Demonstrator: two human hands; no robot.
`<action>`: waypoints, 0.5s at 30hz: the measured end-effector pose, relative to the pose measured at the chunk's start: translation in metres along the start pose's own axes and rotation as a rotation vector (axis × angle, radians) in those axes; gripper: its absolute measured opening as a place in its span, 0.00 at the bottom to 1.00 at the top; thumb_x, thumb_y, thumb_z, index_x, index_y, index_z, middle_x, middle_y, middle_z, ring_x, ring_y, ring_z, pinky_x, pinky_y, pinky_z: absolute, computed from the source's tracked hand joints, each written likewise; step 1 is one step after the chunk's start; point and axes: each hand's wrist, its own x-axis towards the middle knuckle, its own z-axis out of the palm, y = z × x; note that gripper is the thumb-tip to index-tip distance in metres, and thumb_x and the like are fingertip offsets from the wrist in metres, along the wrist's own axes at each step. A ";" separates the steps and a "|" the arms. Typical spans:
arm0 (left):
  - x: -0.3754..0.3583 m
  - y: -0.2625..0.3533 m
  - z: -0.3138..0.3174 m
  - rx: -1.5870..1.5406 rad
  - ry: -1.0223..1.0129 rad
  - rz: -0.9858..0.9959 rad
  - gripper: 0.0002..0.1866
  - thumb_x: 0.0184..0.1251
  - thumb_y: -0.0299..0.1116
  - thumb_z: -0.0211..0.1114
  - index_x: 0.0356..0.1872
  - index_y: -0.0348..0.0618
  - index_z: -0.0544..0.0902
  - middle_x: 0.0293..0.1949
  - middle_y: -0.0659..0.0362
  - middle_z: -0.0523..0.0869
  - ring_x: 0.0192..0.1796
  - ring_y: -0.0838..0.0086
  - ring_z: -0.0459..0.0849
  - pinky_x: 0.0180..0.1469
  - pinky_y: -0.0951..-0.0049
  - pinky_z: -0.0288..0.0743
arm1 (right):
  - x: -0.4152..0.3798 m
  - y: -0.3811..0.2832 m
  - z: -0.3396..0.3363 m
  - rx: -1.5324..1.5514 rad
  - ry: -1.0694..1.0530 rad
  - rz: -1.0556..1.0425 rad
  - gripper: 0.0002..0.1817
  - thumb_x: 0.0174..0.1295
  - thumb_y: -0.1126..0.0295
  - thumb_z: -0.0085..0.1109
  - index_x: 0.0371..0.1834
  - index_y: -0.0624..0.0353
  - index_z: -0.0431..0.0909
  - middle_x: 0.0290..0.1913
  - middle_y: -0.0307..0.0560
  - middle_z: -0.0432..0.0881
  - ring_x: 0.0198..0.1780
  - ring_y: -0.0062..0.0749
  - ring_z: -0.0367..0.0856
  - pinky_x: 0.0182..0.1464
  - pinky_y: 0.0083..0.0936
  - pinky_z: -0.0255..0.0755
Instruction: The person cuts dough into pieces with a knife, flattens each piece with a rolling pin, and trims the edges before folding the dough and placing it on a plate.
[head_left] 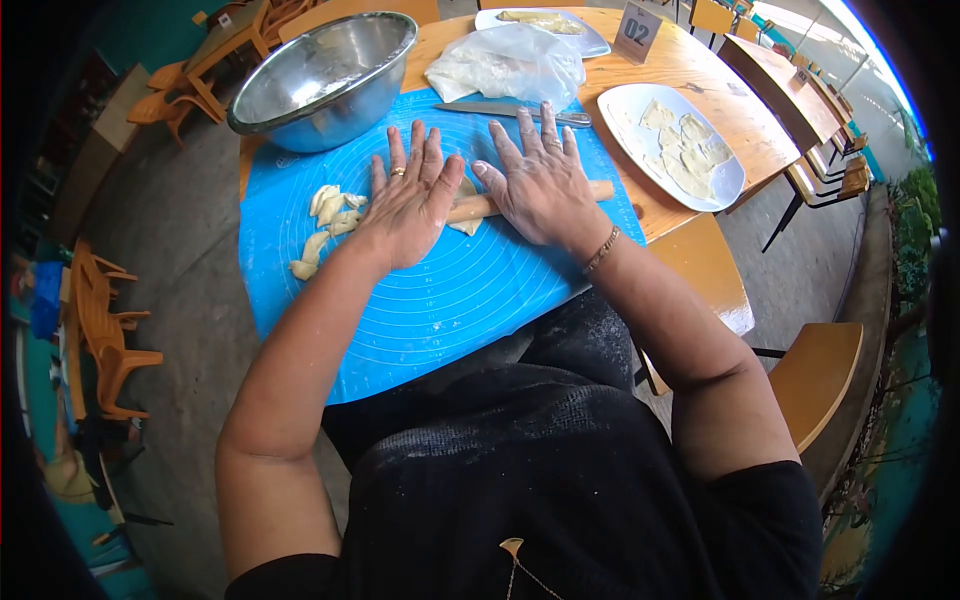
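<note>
Both my hands lie flat with fingers spread on a wooden rolling pin [473,208], over the blue silicone mat [430,325]. My left hand [412,200] covers the pin's left end, palm down. Toward the pin's right end rests my right hand [540,185], a bracelet at its wrist. A piece of dough [466,227] shows under the pin between the hands; the rest of it is hidden. Left of my left hand lie several dough pieces [327,205]. Beyond my fingertips a knife [515,112] lies on the mat.
A large metal bowl [330,85] stands at the back left. Behind the knife sits a plastic bag [505,62]. At the right, a white plate [622,100] holds flat dough pieces; another plate [597,42] is farther back, beside a number sign [637,33]. A stool [700,265] stands at the right.
</note>
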 end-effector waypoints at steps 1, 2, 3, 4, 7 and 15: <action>-0.005 0.002 0.000 0.001 -0.002 -0.003 0.48 0.75 0.68 0.16 0.80 0.36 0.39 0.82 0.43 0.34 0.82 0.48 0.24 0.79 0.43 0.21 | -0.004 -0.001 -0.002 0.024 -0.006 0.002 0.40 0.76 0.39 0.29 0.78 0.61 0.60 0.78 0.71 0.54 0.82 0.67 0.41 0.79 0.59 0.39; -0.009 0.004 0.001 0.005 0.014 0.012 0.48 0.75 0.68 0.16 0.80 0.35 0.39 0.82 0.43 0.34 0.82 0.48 0.25 0.79 0.43 0.21 | -0.008 -0.002 -0.003 0.026 -0.007 0.002 0.40 0.76 0.39 0.29 0.78 0.61 0.60 0.78 0.71 0.54 0.82 0.67 0.41 0.79 0.59 0.39; -0.013 0.006 0.001 0.010 0.031 0.029 0.47 0.75 0.67 0.17 0.80 0.35 0.39 0.82 0.43 0.34 0.82 0.48 0.25 0.79 0.43 0.21 | -0.011 -0.002 -0.004 0.027 -0.010 -0.007 0.41 0.76 0.40 0.29 0.78 0.63 0.60 0.78 0.71 0.54 0.82 0.67 0.41 0.79 0.60 0.39; -0.017 0.007 0.001 0.010 0.030 0.028 0.47 0.75 0.67 0.17 0.80 0.35 0.39 0.82 0.43 0.34 0.82 0.48 0.25 0.79 0.43 0.21 | -0.015 -0.003 -0.005 0.026 -0.014 -0.015 0.41 0.77 0.40 0.30 0.78 0.64 0.59 0.78 0.72 0.55 0.82 0.67 0.41 0.79 0.60 0.39; -0.027 0.009 0.002 0.010 0.026 0.066 0.47 0.76 0.67 0.17 0.80 0.34 0.40 0.82 0.43 0.35 0.82 0.48 0.26 0.79 0.45 0.20 | -0.026 -0.005 -0.009 0.040 0.017 -0.036 0.40 0.77 0.42 0.31 0.77 0.67 0.59 0.78 0.72 0.55 0.82 0.66 0.41 0.78 0.60 0.39; -0.050 0.014 0.004 0.010 0.003 0.139 0.45 0.78 0.62 0.17 0.79 0.29 0.46 0.81 0.40 0.44 0.83 0.50 0.33 0.81 0.54 0.22 | -0.052 -0.010 -0.014 0.022 0.037 -0.065 0.42 0.75 0.43 0.35 0.75 0.73 0.58 0.78 0.74 0.54 0.82 0.66 0.41 0.79 0.60 0.38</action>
